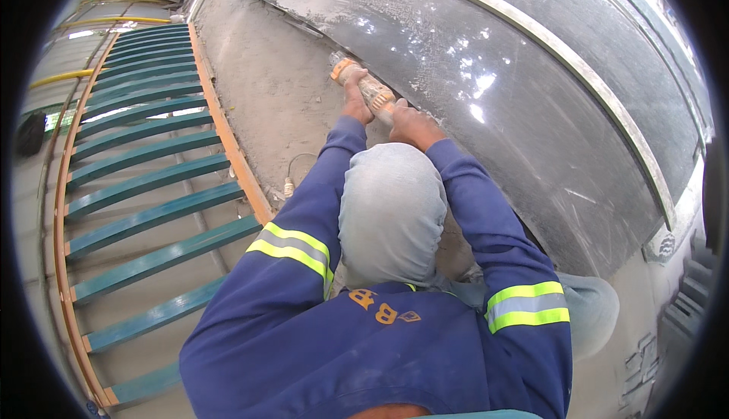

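Gripping a dusty, cylindrical orange-and-cream tool [375, 91] are left fingers [355, 89] and right fingers [402, 112].

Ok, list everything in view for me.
Power tool: 1, orange and beige, upper centre
Glossy panel: at least 1, dark grey, right
Long bar: 1, pale, across the panel
Slatted frame: 1, orange-brown and teal, left
Connector: 1, pale, corded, beside the frame
Pipes: at least 2, yellow, upper left
Floor: 1, dusty grey, upper centre-left
Ribbed pieces: several, dark grey, right edge
Knees: 2, grey-blue trousers, centre and right
Shirt: 1, navy, yellow-silver sleeve bands, lower centre
Left grip: 1, bare, around tool's far part
Right grip: 1, bare, around tool's near end
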`<state>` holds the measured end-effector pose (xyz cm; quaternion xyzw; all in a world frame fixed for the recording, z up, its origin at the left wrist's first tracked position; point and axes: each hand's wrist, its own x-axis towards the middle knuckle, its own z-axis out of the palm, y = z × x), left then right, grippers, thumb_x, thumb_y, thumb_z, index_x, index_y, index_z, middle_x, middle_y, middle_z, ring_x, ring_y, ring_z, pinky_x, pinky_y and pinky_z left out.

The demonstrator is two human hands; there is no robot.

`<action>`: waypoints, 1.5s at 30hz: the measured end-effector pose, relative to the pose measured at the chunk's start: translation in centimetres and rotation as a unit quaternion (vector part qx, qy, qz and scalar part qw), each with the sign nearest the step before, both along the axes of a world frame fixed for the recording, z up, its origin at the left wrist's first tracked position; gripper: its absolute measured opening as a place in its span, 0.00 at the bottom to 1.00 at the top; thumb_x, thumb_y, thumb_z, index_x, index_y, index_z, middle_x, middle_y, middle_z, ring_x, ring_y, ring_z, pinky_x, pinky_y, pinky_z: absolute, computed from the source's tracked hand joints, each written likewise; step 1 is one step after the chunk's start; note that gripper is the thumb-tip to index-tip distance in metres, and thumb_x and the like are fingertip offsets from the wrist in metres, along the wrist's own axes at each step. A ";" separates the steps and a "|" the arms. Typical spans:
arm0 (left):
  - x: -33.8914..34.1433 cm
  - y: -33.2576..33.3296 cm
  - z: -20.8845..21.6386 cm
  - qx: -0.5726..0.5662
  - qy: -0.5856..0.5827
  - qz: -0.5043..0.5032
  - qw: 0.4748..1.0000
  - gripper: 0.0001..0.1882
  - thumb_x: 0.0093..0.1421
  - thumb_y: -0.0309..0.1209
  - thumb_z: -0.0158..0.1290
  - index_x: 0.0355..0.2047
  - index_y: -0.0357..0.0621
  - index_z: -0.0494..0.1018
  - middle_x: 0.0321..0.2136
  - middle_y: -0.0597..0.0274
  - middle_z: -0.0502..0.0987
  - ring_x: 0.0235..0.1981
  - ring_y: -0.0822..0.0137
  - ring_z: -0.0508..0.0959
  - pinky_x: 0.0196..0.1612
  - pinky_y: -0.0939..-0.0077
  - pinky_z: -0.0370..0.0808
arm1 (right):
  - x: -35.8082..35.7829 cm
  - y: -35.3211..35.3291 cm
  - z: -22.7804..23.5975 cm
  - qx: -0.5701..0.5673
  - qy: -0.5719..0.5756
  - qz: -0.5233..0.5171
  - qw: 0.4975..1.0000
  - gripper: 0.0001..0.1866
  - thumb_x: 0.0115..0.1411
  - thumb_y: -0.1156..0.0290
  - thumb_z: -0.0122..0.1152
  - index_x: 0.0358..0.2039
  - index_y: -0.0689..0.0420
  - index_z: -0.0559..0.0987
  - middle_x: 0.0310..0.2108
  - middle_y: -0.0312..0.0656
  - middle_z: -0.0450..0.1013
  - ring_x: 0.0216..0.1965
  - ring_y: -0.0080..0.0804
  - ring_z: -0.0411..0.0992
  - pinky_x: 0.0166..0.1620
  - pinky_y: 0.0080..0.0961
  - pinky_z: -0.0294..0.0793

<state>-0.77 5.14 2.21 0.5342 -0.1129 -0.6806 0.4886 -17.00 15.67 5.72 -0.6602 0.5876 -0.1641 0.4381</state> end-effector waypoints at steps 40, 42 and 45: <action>-2.9 3.3 3.0 -0.002 -0.048 -0.028 0.998 0.18 0.54 0.41 0.55 0.40 0.43 0.66 0.26 0.55 0.72 0.26 0.55 0.78 0.32 0.54 0.80 | -3.0 3.2 2.2 0.004 -0.006 0.012 1.000 0.19 0.60 0.64 0.59 0.42 0.64 0.65 0.39 0.67 0.77 0.45 0.61 0.78 0.47 0.50 0.77; -3.4 4.4 3.5 -0.008 -0.049 -0.028 0.998 0.19 0.54 0.41 0.55 0.40 0.43 0.66 0.27 0.54 0.73 0.26 0.54 0.78 0.32 0.54 0.80 | -3.0 3.8 2.1 0.005 -0.004 0.017 1.000 0.17 0.62 0.64 0.57 0.41 0.64 0.65 0.38 0.67 0.77 0.45 0.61 0.78 0.46 0.51 0.77; -3.1 4.9 3.6 -0.002 -0.047 -0.036 0.998 0.20 0.54 0.41 0.55 0.41 0.43 0.66 0.29 0.53 0.73 0.27 0.54 0.78 0.32 0.53 0.80 | -3.4 4.5 2.5 0.000 -0.018 0.022 1.000 0.16 0.62 0.65 0.55 0.41 0.63 0.65 0.37 0.68 0.77 0.44 0.61 0.78 0.45 0.51 0.77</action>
